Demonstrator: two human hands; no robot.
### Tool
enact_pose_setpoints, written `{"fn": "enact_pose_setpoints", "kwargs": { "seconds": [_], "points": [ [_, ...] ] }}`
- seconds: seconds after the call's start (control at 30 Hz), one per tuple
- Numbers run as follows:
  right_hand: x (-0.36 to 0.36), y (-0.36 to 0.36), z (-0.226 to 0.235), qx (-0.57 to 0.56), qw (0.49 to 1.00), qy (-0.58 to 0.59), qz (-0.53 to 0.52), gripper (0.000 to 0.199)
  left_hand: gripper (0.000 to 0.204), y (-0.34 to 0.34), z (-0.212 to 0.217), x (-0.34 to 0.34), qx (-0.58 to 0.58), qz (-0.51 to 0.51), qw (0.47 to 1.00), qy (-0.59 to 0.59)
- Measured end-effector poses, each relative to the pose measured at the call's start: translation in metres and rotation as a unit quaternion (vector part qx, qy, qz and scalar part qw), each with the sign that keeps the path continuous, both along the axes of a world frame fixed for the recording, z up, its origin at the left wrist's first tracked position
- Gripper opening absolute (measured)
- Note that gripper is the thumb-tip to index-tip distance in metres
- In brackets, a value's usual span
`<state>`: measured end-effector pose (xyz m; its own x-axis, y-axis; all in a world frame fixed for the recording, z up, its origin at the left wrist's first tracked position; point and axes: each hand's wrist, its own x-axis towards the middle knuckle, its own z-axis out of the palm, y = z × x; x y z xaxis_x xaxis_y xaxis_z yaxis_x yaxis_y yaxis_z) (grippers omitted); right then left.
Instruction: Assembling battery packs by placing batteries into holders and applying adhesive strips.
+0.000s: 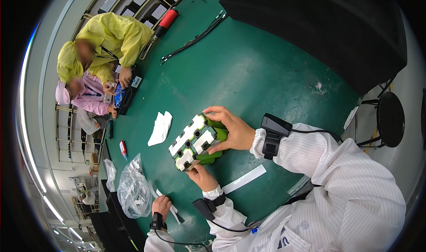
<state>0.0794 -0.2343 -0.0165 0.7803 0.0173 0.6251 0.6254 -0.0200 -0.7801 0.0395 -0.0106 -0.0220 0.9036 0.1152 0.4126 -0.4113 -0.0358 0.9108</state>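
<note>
A battery pack (195, 141) of green cylindrical cells, with black end holders and pale plates across its face, is held tilted above the green table (248, 88). My right hand (230, 130) grips its right side, fingers over the top and thumb along the lower edge. At the near lower end, my left hand (202, 176) holds it from below, its fingertips partly hidden. A crumpled white sheet (160, 128) lies just left of the pack. On the table below my right hand rests a white strip (244, 179).
Another person's hand (162, 205) touches white strips beside a clear plastic bag (134, 187). Two people in yellow (115, 34) and pink (91, 92) work at the far left edge. Black cables (194, 41), a red-bodied tool (167, 20), a black cover (310, 25) and a stool (391, 119) are around.
</note>
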Motion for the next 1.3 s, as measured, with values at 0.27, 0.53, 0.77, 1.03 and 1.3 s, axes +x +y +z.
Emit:
{"fn": "enact_pose_setpoints", "kwargs": {
  "seconds": [0.27, 0.53, 0.77, 1.03, 1.3],
  "points": [
    [0.0, 0.004, 0.003, 0.011, 1.0, 0.005, -0.01, 0.07, 0.043, 0.006, 0.008, -0.014, 0.012, 0.016, 1.0, 0.004],
    [0.001, 0.002, -0.007, -0.015, 0.998, 0.039, -0.041, 0.076, 0.043, -0.034, -0.02, 0.001, -0.036, -0.006, 0.999, 0.015],
    [-0.004, 0.006, 0.005, -0.031, 0.998, -0.01, -0.044, 0.083, 0.045, -0.031, -0.019, -0.004, 0.014, 0.038, 0.999, 0.021],
    [0.001, 0.009, -0.008, -0.012, 0.999, -0.028, -0.04, 0.08, 0.039, -0.033, -0.021, 0.0, 0.027, 0.08, 0.996, 0.022],
    [-0.003, 0.009, -0.007, -0.023, 0.996, 0.087, -0.005, 0.086, 0.041, -0.011, -0.041, 0.001, 0.085, 0.097, 0.986, 0.106]
  ]
}}
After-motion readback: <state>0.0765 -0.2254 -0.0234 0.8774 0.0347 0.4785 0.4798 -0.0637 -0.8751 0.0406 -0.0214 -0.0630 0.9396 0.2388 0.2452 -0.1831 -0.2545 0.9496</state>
